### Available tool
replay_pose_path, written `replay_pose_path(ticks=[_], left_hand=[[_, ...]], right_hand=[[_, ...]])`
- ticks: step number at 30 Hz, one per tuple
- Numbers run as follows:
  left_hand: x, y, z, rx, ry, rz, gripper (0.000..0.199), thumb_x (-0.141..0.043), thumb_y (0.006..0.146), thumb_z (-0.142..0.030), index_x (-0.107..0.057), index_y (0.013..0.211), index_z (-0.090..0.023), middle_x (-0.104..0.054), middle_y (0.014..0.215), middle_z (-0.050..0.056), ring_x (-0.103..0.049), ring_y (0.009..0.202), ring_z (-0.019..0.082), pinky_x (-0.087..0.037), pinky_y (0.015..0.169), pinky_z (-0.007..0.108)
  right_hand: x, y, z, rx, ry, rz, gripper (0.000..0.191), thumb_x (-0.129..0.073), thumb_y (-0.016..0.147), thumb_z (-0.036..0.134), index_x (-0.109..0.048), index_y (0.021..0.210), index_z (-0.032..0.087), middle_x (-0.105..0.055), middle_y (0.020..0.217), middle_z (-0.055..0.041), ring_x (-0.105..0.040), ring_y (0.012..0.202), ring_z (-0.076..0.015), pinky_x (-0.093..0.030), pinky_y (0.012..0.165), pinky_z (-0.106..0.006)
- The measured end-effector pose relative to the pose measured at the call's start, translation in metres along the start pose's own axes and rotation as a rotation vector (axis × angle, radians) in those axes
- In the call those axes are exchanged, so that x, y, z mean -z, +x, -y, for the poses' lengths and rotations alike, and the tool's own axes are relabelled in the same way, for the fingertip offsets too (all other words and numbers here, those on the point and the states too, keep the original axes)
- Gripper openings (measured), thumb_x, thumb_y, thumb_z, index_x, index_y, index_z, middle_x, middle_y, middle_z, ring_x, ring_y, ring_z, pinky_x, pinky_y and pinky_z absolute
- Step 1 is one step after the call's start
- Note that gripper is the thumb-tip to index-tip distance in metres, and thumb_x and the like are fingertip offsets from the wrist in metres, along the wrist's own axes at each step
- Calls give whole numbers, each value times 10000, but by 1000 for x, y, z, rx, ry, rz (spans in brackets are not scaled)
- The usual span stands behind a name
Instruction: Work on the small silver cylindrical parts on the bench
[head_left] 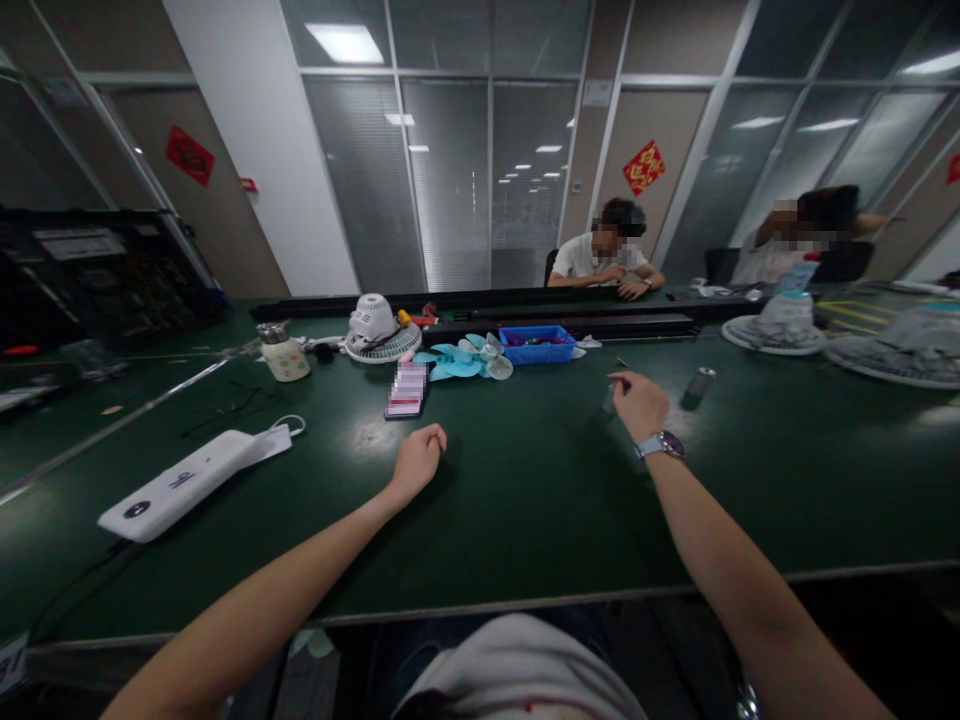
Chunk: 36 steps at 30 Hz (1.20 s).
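My left hand (420, 460) rests on the green table with its fingers curled in, and nothing shows in it. Just beyond it lies a phone (407, 390) with a lit screen. My right hand (641, 405), with a watch (664, 445) on its wrist, is bent inward over the table. Its fingers are closed around or against a small greyish thing (608, 399), which is too blurred and covered to name. To the right of this hand stands a small silvery cylinder (702, 384).
Light-blue fan blades (461, 358), a blue tray (538, 345) of small parts and a white fan part (373, 325) lie farther back. At left are a long white device (180, 485) and a jar (285, 357). Two people sit across the table (510, 540).
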<state>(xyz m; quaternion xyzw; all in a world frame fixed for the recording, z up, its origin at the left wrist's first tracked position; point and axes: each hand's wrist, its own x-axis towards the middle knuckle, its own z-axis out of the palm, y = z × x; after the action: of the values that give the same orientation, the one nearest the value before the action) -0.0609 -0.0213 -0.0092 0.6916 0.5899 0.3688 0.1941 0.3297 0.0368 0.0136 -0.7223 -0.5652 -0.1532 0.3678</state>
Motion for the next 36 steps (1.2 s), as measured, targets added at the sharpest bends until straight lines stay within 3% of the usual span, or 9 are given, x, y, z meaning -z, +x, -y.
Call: replay_pose_path(ticks=[7,11,16,20,23,27,30,33,36], left_hand=[[0,1,2,15,2,19,230,-350,745,-108,-510,609,-202,-537,597,-11,-535,642,162,-341,618,252],[1,1,2,9,-3,29,235,-344,743,-106,-513,611,-202,-530,592,-14,-533,636,162,-340,609,252],[2,1,0,12,-9,26,230,-351,736,-108,-509,597,-202,-521,576,-15,-529,626,163,-340,606,256],[2,-4,-5,-58,-39,23,231,-351,735,-107,-490,575,-198,-504,558,-17,-516,611,157,-347,618,262],[2,-11,-12,-180,-112,53,228,-357,766,-118,-514,618,-194,-496,569,-24,-507,598,147,-360,618,259],[4,-21,-24,-327,-135,47,191,-442,877,-222,-622,929,-186,-614,781,1,-552,705,154,-409,660,264],[3,-24,-30,-444,-101,28,253,-528,909,-314,-637,1110,-206,-649,995,44,-573,903,184,-441,786,296],[0,-24,-33,-527,-82,15,231,-574,904,-324,-679,1085,-228,-660,1031,49,-555,996,200,-427,880,337],[-4,-21,-33,-490,-92,-20,207,-597,894,-331,-706,1045,-241,-674,1004,43,-554,992,205,-426,881,354]], right_hand=[[-2,-2,-1,-78,58,14,296,-528,859,321,-701,1085,239,-729,942,-66,-660,833,-228,-449,681,-302],[-8,-4,-8,-164,91,97,463,-656,780,407,-625,1203,222,-714,1049,-92,-660,928,-267,-483,735,-337],[-12,-6,-8,-204,148,114,459,-692,765,380,-622,1189,219,-723,979,-95,-675,898,-265,-506,764,-362],[-6,-25,34,-28,360,113,501,-677,786,438,-581,1229,226,-718,963,-77,-680,805,-234,-523,743,-369],[-1,-55,85,191,623,241,545,-687,789,439,-537,1273,239,-710,987,-59,-679,814,-202,-532,761,-348],[6,-98,137,419,770,434,582,-724,777,389,-503,1302,273,-699,1018,-34,-670,889,-191,-516,830,-356],[9,-116,152,539,765,535,607,-730,777,332,-474,1326,281,-696,1016,-17,-664,927,-193,-493,867,-369],[11,-120,152,564,753,581,607,-716,787,298,-460,1337,273,-688,1030,-18,-660,935,-189,-486,861,-361],[12,-119,151,549,739,604,629,-711,791,302,-438,1357,264,-679,1062,-28,-654,954,-191,-486,858,-356]])
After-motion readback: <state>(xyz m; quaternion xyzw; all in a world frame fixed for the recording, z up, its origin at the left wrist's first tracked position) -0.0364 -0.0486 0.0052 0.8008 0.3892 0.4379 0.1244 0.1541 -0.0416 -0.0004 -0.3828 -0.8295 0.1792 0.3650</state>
